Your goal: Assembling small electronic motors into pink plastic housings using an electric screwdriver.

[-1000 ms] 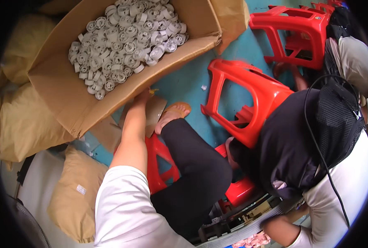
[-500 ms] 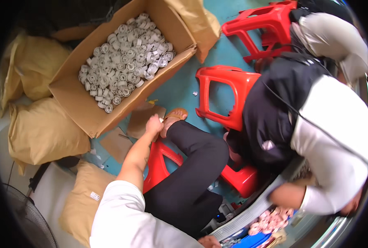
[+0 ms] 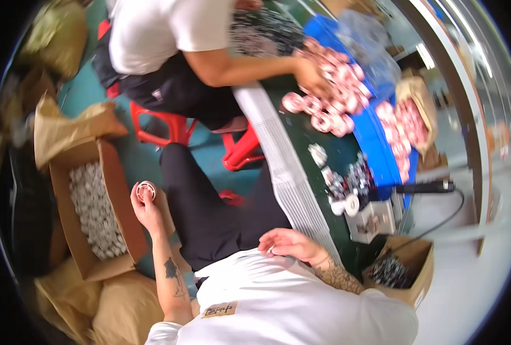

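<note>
My left hand [image 3: 147,214] is raised beside the cardboard box [image 3: 113,198], its fingers closed around a round plastic piece [image 3: 146,188], pale with open ring-like parts. Inside that box lie many similar white round pieces [image 3: 97,215]. My right hand [image 3: 292,244] is in front of my white shirt, near the table's edge. Its fingers are curled, and a tiny pale bit shows at the fingertips, too small to name. On the table, nearest that hand, are a small pile of dark parts [image 3: 356,175], a white ring [image 3: 352,204] and a small white box-shaped fixture [image 3: 373,221].
A co-worker's hand [image 3: 313,77] reaches into pink round pieces [image 3: 341,95] by blue trays [image 3: 382,155]. The table [image 3: 310,184] has a pale ribbed edge strip [image 3: 278,141]. A carton of dark parts [image 3: 393,270] stands at right; red stools [image 3: 157,123] and paper sacks [image 3: 120,305] stand around.
The view has swung right toward the table. My left hand, low near my foot before, is now raised with the round plastic piece. My right hand has come fully into view.
</note>
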`<action>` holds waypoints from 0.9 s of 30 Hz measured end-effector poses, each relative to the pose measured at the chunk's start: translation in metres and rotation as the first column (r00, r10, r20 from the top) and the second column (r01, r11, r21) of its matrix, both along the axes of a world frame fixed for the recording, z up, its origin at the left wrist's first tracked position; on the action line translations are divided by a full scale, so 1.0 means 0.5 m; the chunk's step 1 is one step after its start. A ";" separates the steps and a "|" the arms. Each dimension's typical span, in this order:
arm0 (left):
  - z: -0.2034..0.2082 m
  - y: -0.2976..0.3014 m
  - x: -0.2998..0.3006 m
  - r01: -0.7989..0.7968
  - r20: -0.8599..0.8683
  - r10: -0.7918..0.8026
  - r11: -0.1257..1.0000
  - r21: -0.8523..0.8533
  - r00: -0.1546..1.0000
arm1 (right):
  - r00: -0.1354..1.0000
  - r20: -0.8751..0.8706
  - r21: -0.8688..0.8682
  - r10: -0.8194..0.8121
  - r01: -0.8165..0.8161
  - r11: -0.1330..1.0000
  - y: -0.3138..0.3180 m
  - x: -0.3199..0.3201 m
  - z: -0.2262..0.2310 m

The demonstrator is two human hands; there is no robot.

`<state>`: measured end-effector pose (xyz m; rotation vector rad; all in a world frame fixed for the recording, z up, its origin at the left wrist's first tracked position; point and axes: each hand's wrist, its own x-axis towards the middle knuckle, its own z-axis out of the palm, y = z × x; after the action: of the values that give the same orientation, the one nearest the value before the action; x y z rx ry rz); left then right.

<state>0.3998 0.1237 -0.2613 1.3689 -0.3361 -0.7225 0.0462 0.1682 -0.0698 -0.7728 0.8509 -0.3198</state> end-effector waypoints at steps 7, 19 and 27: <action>0.254 -0.040 -0.254 0.584 0.308 -0.551 0.811 -0.018 0.775 | 0.978 0.105 -0.266 -0.182 0.204 0.942 0.049 -0.090 0.040; 0.460 -0.144 -0.662 0.999 0.569 -0.821 -0.025 0.024 -0.035 | -0.062 0.438 -0.857 -0.897 0.271 -0.437 0.028 -0.312 0.245; 0.434 -0.164 -0.792 0.998 0.829 -0.557 -0.064 0.006 -0.040 | 0.560 0.735 -0.650 -0.383 0.420 -0.633 -0.185 -0.481 0.257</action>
<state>0.0038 0.0417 -0.0441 0.3560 -2.1128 -1.0193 -0.1942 0.0757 0.0589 -1.8926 0.6749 -2.3962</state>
